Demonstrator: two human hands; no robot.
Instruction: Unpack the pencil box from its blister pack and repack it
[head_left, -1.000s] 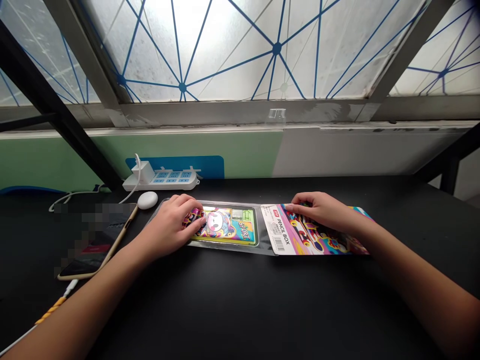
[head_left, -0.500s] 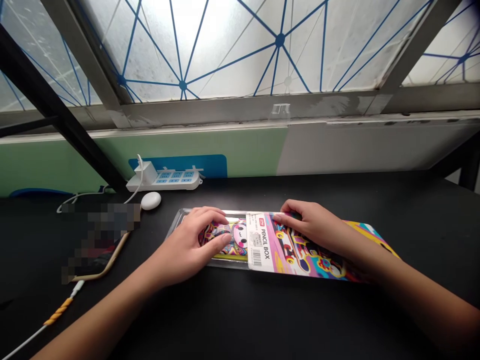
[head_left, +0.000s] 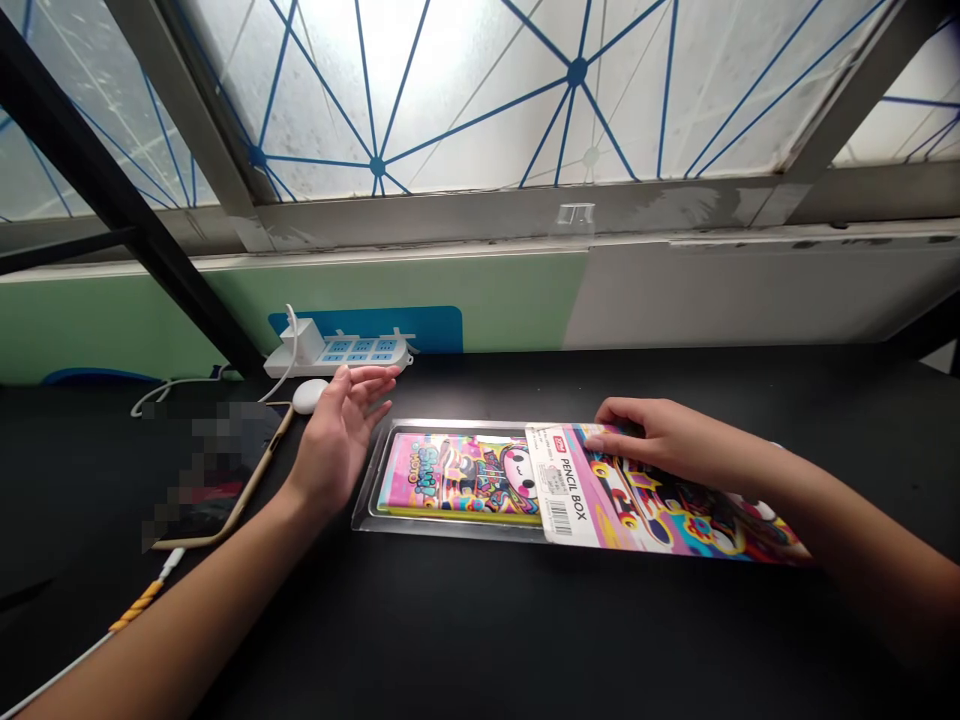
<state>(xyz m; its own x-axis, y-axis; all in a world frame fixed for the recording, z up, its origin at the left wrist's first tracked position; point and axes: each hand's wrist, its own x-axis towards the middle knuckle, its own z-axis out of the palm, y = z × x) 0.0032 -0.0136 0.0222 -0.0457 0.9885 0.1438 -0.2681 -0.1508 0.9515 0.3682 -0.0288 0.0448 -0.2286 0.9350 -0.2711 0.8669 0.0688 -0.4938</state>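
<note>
A colourful pencil box (head_left: 461,475) with a cartoon face lies in a clear plastic tray (head_left: 367,508) on the black table. The tray's right part is hidden under a printed cardboard sleeve (head_left: 600,520) with a white "PENCIL BOX" label. My right hand (head_left: 656,440) grips the sleeve's far edge, thumb on top and fingers behind it. Just left of the tray, my left hand (head_left: 334,445) is raised with fingers stretched and holds nothing.
A phone (head_left: 236,480), its screen blurred, lies at the left with a white and orange cable (head_left: 139,605). Behind it are a round white object (head_left: 309,396) and a power strip (head_left: 352,352) against the wall. A black slanted post (head_left: 187,290) rises at the left.
My left hand has let go of the pencil box and moved left, palm turning up. The box's left part now shows. The whole view has shifted slightly; my right hand keeps its grip.
</note>
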